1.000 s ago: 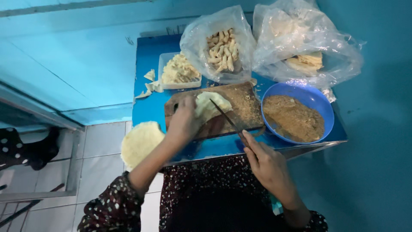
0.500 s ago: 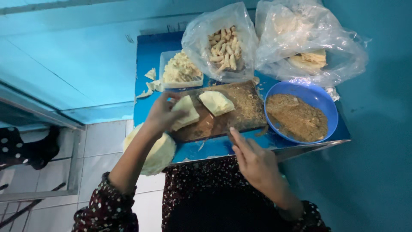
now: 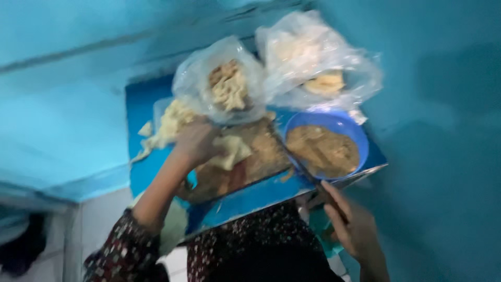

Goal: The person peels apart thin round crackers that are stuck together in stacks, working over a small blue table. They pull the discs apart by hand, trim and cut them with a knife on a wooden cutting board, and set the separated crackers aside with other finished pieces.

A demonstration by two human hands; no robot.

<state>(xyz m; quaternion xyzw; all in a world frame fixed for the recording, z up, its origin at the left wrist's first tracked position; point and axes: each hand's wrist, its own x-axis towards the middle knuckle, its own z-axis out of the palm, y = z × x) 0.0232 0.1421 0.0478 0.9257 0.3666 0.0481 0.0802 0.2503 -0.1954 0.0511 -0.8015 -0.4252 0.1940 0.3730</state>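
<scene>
The view is blurred and tilted. My left hand (image 3: 195, 142) grips a pale flat dough piece (image 3: 234, 151) that lies on a brown wooden cutting board (image 3: 261, 162). My right hand (image 3: 350, 225) is at the near edge of the blue table (image 3: 141, 112) and is closed on a thin dark knife (image 3: 300, 168). The blade slants up along the gap between the board and a blue bowl (image 3: 355, 137) of brown crumbly filling.
Two clear plastic bags stand at the back: one (image 3: 224, 83) holds pale fried pieces, the other (image 3: 318, 68) pale flat pieces. A tray of pale scraps (image 3: 169, 125) sits left of the board. A teal wall rises on the right; tiled floor lies at lower left.
My left hand has moved from the board's left end to its middle with the dough piece. My right hand has dropped lower with the knife. The camera has swung, blurring the view.
</scene>
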